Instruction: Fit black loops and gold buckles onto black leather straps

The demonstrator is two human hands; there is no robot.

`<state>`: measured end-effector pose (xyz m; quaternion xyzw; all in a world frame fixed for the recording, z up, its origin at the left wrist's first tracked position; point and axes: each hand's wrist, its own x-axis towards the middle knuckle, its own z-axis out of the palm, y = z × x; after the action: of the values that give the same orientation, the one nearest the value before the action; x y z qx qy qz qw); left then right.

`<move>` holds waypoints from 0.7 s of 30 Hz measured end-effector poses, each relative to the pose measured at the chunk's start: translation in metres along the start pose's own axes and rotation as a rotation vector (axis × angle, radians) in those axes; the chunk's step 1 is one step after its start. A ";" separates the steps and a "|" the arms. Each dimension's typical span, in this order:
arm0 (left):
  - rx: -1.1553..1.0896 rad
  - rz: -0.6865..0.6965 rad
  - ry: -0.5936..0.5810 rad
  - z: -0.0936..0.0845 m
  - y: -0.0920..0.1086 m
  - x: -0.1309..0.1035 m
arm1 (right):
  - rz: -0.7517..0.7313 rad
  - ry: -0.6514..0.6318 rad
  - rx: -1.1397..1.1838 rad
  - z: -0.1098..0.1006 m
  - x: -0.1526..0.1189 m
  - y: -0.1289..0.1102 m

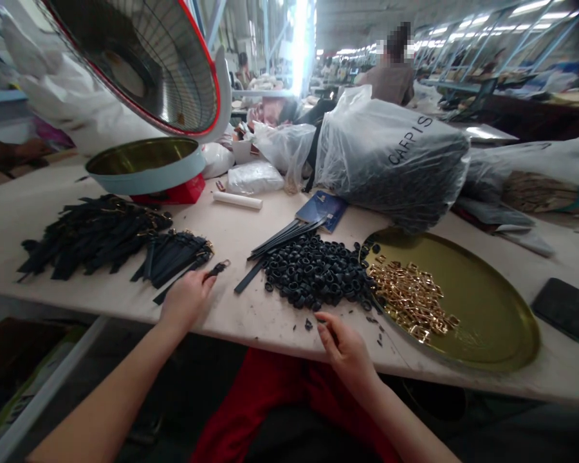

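My left hand (187, 301) is closed on a black strap (217, 269) with a gold buckle at its end; the strap's other end shows left of the hand. Just beyond it lies a small stack of black straps with buckles (176, 254). My right hand (345, 347) is at the table's front edge, thumb and fingers pinched together; whatever they hold is too small to make out. Close beyond that hand is a heap of small black loops (313, 273). Several plain black straps (284, 238) lie against the heap. Gold buckles (410, 299) are piled on a round gold tray (487, 302).
A larger pile of black straps (91, 235) lies at left. Behind it stand a round tin (149, 170) and a red-rimmed fan (217, 90). A stuffed plastic bag (390, 154), a blue booklet (323, 209) and a white roll (237, 200) sit farther back. A dark phone-like slab (567, 307) lies right.
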<state>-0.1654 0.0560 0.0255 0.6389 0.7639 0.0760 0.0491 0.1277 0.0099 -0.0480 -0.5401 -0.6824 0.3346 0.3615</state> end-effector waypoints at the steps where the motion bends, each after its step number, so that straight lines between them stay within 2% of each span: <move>1: 0.022 -0.011 0.072 0.000 -0.004 0.011 | -0.013 0.015 0.002 0.000 0.004 0.005; 3: 0.031 0.028 0.138 0.005 0.003 0.028 | -0.029 0.046 0.018 0.001 0.007 0.011; 4: 0.017 0.066 0.129 0.011 0.011 0.034 | -0.032 0.059 0.022 0.002 0.007 0.012; 6: -0.033 0.124 0.046 0.026 0.032 0.045 | -0.043 0.069 0.020 0.002 0.006 0.013; 8: -0.065 0.107 -0.016 0.041 0.049 0.056 | -0.072 0.065 0.011 0.002 0.006 0.014; 10: -0.094 0.058 -0.061 0.050 0.055 0.063 | -0.098 0.079 -0.004 0.001 0.006 0.014; 12: -0.132 0.009 -0.096 0.052 0.050 0.061 | -0.099 0.128 -0.017 0.000 0.007 0.015; 15: -0.207 -0.064 -0.113 0.042 0.031 0.035 | -0.078 0.187 -0.051 -0.001 0.009 0.013; 18: -0.402 -0.124 -0.177 0.026 0.019 -0.016 | -0.119 0.061 -0.188 -0.001 0.014 0.003; 21: -1.013 -0.220 -0.452 0.014 0.026 -0.073 | -0.102 -0.031 -0.424 -0.003 0.021 -0.008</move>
<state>-0.1248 -0.0110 0.0152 0.4526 0.6649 0.2888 0.5193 0.1232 0.0288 -0.0364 -0.5635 -0.7694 0.1731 0.2459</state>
